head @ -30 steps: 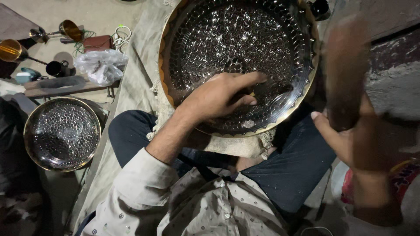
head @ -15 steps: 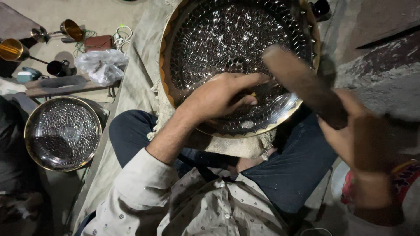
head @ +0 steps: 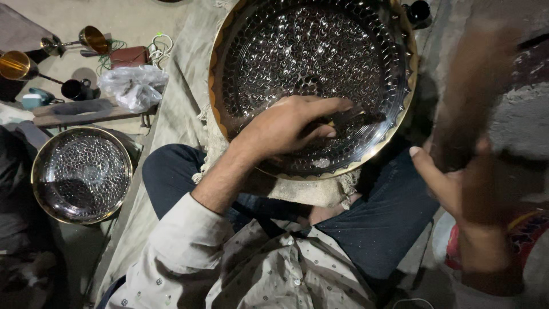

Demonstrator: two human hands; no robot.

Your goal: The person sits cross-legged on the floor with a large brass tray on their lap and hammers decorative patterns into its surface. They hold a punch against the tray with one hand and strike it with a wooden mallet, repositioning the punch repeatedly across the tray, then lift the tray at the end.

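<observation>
Currently seated on the floor, large hammered metal tray (head: pixel 311 68) propped across my lap on a fringed cloth (head: pixel 320 191). All positions below are taken from this tray.

Tray: round, dark dimpled field, brass-coloured scalloped rim. Judged stiff and fairly heavy, smooth enough to slip; best steadied by the rim or pressed flat from above, since the thin worked surface would probably dent under a stray blow.

Smaller dimpled tray (head: pixel 81 173): well to the left and lower, lying flat on the floor.

Right hand (head: pixel 457 189): right of the tray, clenched round a thick wooden handle (head: pixel 469 97), blurred; its head is not visible.

Left hand (head: pixel 286 127): resting on the tray's lower middle, fingers closed on a thin dark punch-like tool (head: pixel 351 117) whose tip meets the surface.

Packages: crumpled clear plastic bag (head: pixel 132 84), upper left, on a low wooden plank (head: pixel 91 113). Small reddish-brown box (head: pixel 129 55) just beyond it. Teal item (head: pixel 35 98) at far left, kind unclear. No legible label or sign.

Two brass-coloured cups (head: pixel 91 39), farthest upper left.
</observation>
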